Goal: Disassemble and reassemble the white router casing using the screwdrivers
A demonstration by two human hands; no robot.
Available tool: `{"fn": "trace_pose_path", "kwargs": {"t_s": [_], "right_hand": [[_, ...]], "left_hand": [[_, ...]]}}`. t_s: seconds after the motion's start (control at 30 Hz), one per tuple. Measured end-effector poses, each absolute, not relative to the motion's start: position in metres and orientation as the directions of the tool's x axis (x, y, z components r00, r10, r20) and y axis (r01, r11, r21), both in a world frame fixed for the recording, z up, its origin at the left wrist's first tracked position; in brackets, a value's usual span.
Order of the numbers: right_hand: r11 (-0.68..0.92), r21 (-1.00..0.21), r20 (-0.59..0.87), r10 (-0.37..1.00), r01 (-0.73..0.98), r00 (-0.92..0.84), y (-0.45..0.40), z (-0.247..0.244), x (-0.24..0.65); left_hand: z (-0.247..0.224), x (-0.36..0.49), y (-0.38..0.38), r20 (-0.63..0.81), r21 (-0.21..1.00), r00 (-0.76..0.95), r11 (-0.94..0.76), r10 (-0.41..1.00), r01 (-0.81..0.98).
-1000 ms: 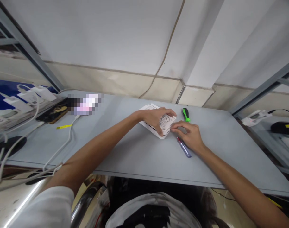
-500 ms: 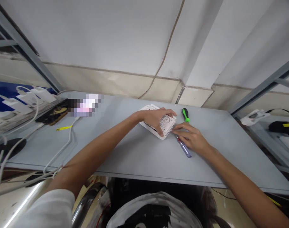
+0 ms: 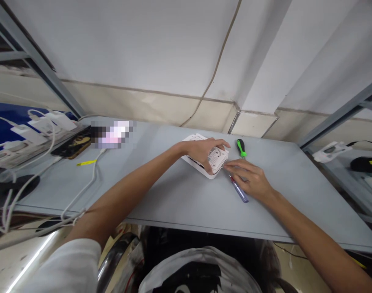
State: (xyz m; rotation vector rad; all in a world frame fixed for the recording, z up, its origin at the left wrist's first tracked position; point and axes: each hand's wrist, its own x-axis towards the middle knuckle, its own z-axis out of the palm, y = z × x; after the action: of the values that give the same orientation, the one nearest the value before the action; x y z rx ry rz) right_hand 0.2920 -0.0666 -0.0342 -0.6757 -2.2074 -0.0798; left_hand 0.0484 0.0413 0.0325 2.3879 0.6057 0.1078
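Note:
A white box-shaped device (image 3: 201, 171) with rounded corners and a printed label plate lies on the grey table (image 3: 173, 203). My left hand (image 3: 201, 152) reaches over it, thumb on the near side and fingers on the far side, gripping it. At its right corner, my right hand (image 3: 249, 175) has thumb and forefinger pinched together; whatever is between the fingertips is too small to make out. Just under that hand lies a pen-like tool (image 3: 239, 189) with a clear purplish handle and red tip. A green and black screwdriver (image 3: 241, 148) rests beyond the right hand.
To the left are a phone (image 3: 71, 147), a lit blurred screen (image 3: 114, 134) and a power strip with white chargers (image 3: 27, 134). White cables (image 3: 88, 183) trail over the table's front edge. Metal frame posts (image 3: 338, 122) flank the table, with a wall behind.
The whole view has shifted slightly to the right. Both hands keep nearly the same pose at the device; the right fingers have moved only a little at its corner.

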Motion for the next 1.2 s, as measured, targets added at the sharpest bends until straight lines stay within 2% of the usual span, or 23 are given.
{"fn": "trace_pose_path", "kwargs": {"t_s": [0.3, 0.57, 0.83, 1.2], "right_hand": [[0.850, -0.184, 0.711, 0.461, 0.494, -0.530, -0.0658, -0.0334, 0.2913], [0.798, -0.192, 0.730, 0.505, 0.571, -0.460, -0.0666, -0.0352, 0.2900], [0.841, -0.188, 0.722, 0.468, 0.507, -0.510, -0.0674, -0.0308, 0.2883], [0.853, -0.247, 0.727, 0.477, 0.460, -0.493, -0.0671, -0.0330, 0.2867]], "left_hand": [[0.0319, 0.0494, 0.0395, -0.073, 0.641, 0.890, -0.663, 0.450, 0.387], [0.0334, 0.0498, 0.0401, -0.093, 0.628, 0.884, -0.662, 0.458, 0.408], [0.0333, 0.0493, 0.0383, -0.085, 0.644, 0.886, -0.653, 0.456, 0.398], [0.0350, 0.0493, 0.0373, -0.099, 0.625, 0.879, -0.658, 0.467, 0.420]]}}
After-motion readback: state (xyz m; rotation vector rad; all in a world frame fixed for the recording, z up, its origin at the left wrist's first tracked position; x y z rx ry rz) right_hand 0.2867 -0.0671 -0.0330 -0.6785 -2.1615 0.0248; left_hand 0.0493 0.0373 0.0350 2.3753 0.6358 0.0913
